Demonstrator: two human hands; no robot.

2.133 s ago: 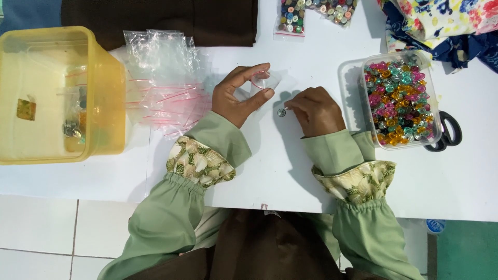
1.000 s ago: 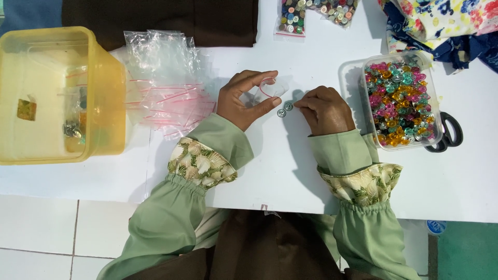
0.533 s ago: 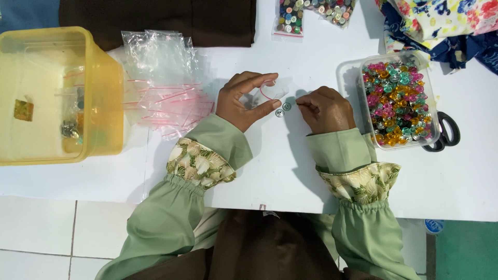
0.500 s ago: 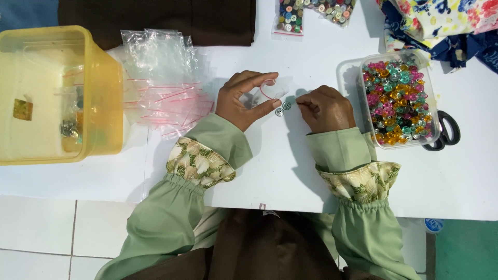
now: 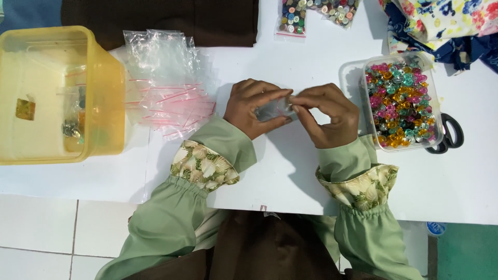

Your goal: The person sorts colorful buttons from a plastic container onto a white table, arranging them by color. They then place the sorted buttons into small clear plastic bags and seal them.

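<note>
Mid-way through, by the look of it: small clear bag (image 5: 274,110) pinched between left hand (image 5: 255,108) and right hand (image 5: 326,115) above the white table (image 5: 290,62), fingers closed on its top edge — contents too small to tell. Pile of empty bags (image 5: 166,83) left over beside the yellow tub (image 5: 104,93). Tray of coloured buttons (image 5: 402,103) close at right, scissors (image 5: 448,136) beyond — nothing blocking.

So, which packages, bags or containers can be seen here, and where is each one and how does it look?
Small clear bag: pinched between left hand and right hand.
Pile of empty bags: left of the hands, clear with red strips.
Yellow tub: far left, translucent.
Clear tray: right, full of multicoloured buttons.
Button bags: top edge, clear.
</note>
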